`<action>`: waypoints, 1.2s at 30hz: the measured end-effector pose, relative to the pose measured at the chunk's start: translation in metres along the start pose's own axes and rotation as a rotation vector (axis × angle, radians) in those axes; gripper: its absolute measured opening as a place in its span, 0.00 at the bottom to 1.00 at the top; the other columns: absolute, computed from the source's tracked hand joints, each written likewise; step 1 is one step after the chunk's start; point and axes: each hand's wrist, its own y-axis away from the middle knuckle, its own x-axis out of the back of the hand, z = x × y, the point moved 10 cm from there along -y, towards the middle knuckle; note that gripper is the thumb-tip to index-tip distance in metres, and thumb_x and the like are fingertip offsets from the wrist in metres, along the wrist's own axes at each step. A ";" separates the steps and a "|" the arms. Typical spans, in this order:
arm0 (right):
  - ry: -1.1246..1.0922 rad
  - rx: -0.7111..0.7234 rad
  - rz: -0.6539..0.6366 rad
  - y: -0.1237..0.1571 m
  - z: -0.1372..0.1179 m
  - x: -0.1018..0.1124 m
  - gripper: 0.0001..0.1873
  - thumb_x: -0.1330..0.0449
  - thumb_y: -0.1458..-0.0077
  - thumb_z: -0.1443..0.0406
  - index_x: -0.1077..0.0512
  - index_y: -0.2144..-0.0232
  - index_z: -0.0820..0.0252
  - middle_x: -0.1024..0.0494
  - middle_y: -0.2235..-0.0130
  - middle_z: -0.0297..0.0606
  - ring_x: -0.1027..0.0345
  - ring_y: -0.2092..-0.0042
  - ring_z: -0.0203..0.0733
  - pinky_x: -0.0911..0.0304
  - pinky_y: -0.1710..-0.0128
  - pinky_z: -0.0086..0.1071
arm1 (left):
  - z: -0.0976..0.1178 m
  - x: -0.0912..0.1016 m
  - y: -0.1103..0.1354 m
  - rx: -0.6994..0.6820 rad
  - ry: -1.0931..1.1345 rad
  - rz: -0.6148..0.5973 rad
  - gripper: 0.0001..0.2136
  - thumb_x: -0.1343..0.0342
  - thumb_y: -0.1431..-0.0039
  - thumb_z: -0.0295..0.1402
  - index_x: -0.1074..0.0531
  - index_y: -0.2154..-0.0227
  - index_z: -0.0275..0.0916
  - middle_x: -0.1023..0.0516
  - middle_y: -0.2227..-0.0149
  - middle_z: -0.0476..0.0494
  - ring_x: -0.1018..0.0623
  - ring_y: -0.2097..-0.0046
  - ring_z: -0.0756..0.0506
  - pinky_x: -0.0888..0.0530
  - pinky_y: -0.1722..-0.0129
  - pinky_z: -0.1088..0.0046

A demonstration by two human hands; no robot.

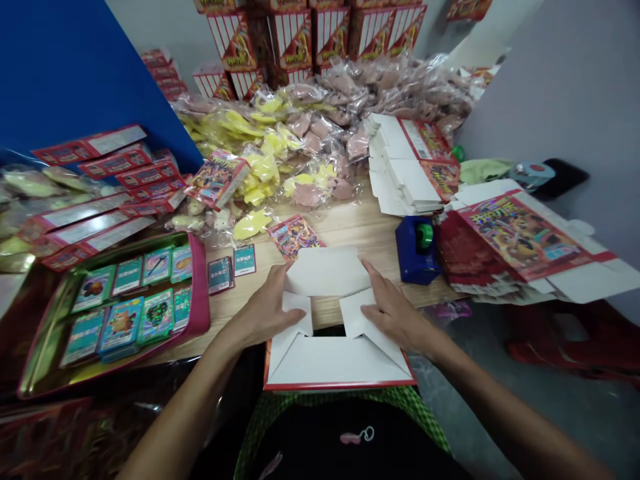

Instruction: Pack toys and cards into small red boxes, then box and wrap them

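At the table's front edge a cardboard box (330, 360) faces me, white inside with a red edge. Its flaps are partly folded in, leaving a gap in the middle where wood and a dark strip show through. My left hand (267, 303) grips the left side, thumb pressed on the left flap and fingers behind. On the right side, my right hand (395, 310) holds the box the same way, its thumb on the right flap. Just behind the box lies a colourful printed card packet (296, 237). Small cards (245, 260) lie left of it.
A pink-rimmed tin (200, 287) of cards stands left. A blue tape dispenser (415, 250) is at right, beside flat cartons (530, 233) and more folded cartons (400, 167). Bagged yellow and pink pieces (310, 133) pile up behind, below stacked boxes (295, 40).
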 end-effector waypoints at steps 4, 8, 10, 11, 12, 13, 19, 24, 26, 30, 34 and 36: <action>-0.022 -0.050 -0.053 0.001 -0.002 0.005 0.45 0.48 0.42 0.66 0.58 0.27 0.70 0.46 0.29 0.60 0.49 0.29 0.60 0.52 0.31 0.59 | 0.005 0.000 0.003 0.057 0.066 -0.028 0.39 0.37 0.46 0.37 0.44 0.33 0.35 0.26 0.40 0.32 0.24 0.42 0.33 0.28 0.41 0.51; -0.373 0.010 -0.017 0.001 -0.003 0.023 0.38 0.46 0.36 0.58 0.50 0.28 0.56 0.40 0.30 0.47 0.43 0.31 0.56 0.42 0.34 0.54 | 0.020 0.012 0.015 -0.041 0.312 0.050 0.26 0.44 0.35 0.45 0.33 0.40 0.36 0.22 0.44 0.36 0.21 0.47 0.38 0.23 0.47 0.60; -0.445 0.066 0.005 -0.002 -0.003 0.033 0.35 0.43 0.36 0.56 0.43 0.30 0.53 0.35 0.32 0.45 0.39 0.34 0.58 0.38 0.38 0.54 | 0.020 0.021 0.020 -0.093 0.281 0.122 0.25 0.43 0.35 0.45 0.30 0.40 0.36 0.21 0.43 0.37 0.21 0.46 0.39 0.24 0.43 0.60; -0.432 0.104 0.012 -0.003 -0.004 0.036 0.33 0.43 0.37 0.57 0.39 0.32 0.54 0.33 0.33 0.45 0.37 0.35 0.58 0.37 0.39 0.53 | 0.020 0.025 0.022 -0.136 0.238 0.166 0.25 0.42 0.36 0.44 0.30 0.40 0.36 0.22 0.42 0.37 0.22 0.44 0.39 0.26 0.41 0.59; -0.393 0.142 0.011 -0.005 -0.006 0.038 0.31 0.43 0.37 0.58 0.36 0.33 0.54 0.31 0.35 0.44 0.34 0.37 0.57 0.35 0.40 0.51 | 0.021 0.029 0.023 -0.187 0.195 0.203 0.24 0.42 0.36 0.42 0.29 0.41 0.37 0.21 0.42 0.37 0.22 0.43 0.39 0.27 0.40 0.59; -0.336 0.182 0.005 -0.007 -0.009 0.039 0.29 0.44 0.37 0.61 0.33 0.35 0.54 0.28 0.37 0.43 0.30 0.40 0.55 0.33 0.42 0.49 | 0.022 0.031 0.024 -0.245 0.159 0.224 0.22 0.42 0.35 0.40 0.27 0.42 0.37 0.21 0.43 0.37 0.21 0.43 0.40 0.27 0.40 0.60; 0.036 0.498 -0.045 -0.003 -0.044 0.035 0.30 0.53 0.35 0.72 0.34 0.34 0.53 0.22 0.42 0.42 0.24 0.46 0.45 0.30 0.47 0.40 | 0.035 0.022 0.038 -0.557 -0.038 0.180 0.21 0.54 0.36 0.21 0.21 0.48 0.43 0.16 0.49 0.41 0.17 0.48 0.46 0.21 0.50 0.70; 0.205 0.569 -0.297 0.008 -0.057 0.017 0.27 0.52 0.30 0.66 0.38 0.31 0.51 0.42 0.29 0.47 0.43 0.30 0.52 0.42 0.35 0.55 | 0.039 0.008 0.044 -0.467 -0.177 -0.115 0.28 0.50 0.39 0.24 0.31 0.36 0.49 0.31 0.33 0.41 0.27 0.35 0.40 0.27 0.39 0.57; 0.201 0.535 -0.415 0.012 -0.057 0.009 0.28 0.49 0.28 0.59 0.41 0.30 0.50 0.51 0.26 0.45 0.56 0.26 0.54 0.50 0.31 0.57 | 0.042 0.004 0.046 -0.439 -0.117 -0.259 0.24 0.48 0.36 0.33 0.29 0.37 0.48 0.36 0.30 0.39 0.33 0.31 0.36 0.32 0.35 0.52; 0.168 0.473 -0.480 0.015 -0.061 -0.001 0.29 0.53 0.26 0.52 0.42 0.29 0.53 0.54 0.25 0.44 0.64 0.25 0.52 0.57 0.28 0.56 | 0.036 0.001 0.035 -0.272 -0.036 -0.277 0.16 0.47 0.33 0.44 0.22 0.50 0.43 0.26 0.37 0.37 0.27 0.37 0.36 0.31 0.38 0.54; 0.201 0.463 -0.450 0.012 -0.067 -0.008 0.27 0.52 0.27 0.55 0.36 0.32 0.58 0.50 0.26 0.49 0.64 0.25 0.56 0.56 0.29 0.60 | 0.021 -0.013 0.024 -0.080 -0.262 -0.164 0.19 0.41 0.39 0.42 0.32 0.47 0.43 0.20 0.52 0.39 0.21 0.51 0.35 0.27 0.51 0.57; 0.190 0.464 -0.443 0.010 -0.068 -0.007 0.26 0.51 0.27 0.56 0.33 0.33 0.56 0.49 0.26 0.47 0.60 0.26 0.58 0.55 0.30 0.61 | 0.019 -0.017 0.022 -0.041 -0.310 -0.180 0.19 0.41 0.39 0.41 0.35 0.48 0.42 0.21 0.55 0.39 0.21 0.54 0.35 0.28 0.54 0.59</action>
